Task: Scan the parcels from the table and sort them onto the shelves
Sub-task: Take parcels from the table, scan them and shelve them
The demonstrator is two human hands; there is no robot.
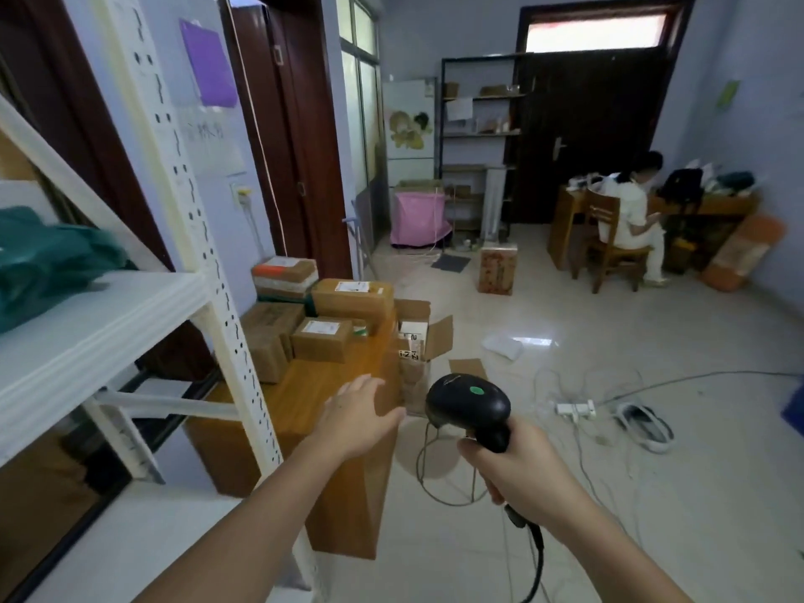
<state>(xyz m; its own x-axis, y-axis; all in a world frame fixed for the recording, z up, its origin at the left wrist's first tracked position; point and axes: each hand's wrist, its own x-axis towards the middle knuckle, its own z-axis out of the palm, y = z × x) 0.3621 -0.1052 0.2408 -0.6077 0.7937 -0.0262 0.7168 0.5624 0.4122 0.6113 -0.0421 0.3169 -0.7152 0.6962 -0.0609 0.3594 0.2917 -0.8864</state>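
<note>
1. Head view: the parcels (322, 315) sit clustered at the far end of the wooden counter (304, 398), beyond both hands and slightly to the left of them.
2. The left hand (356, 417) is stretched out over the counter's near right edge, fingers straight and spread, its grip released and holding nothing. It is the nearer hand to the parcels, which lie straight ahead of its fingertips but still apart from them.
3. The right hand (517, 467) has its grip clenched round the handle of the barcode scanner (470, 404), the scanner head pointing forward and left, off the counter's right side.
4. The nearest labelled parcel (321, 339) lies with its long axis across the counter, label up.
5. Judged from this, the left hand must reach further forward to take a parcel. The white shelves (100, 324) stand to the left, just beside the counter.
</note>
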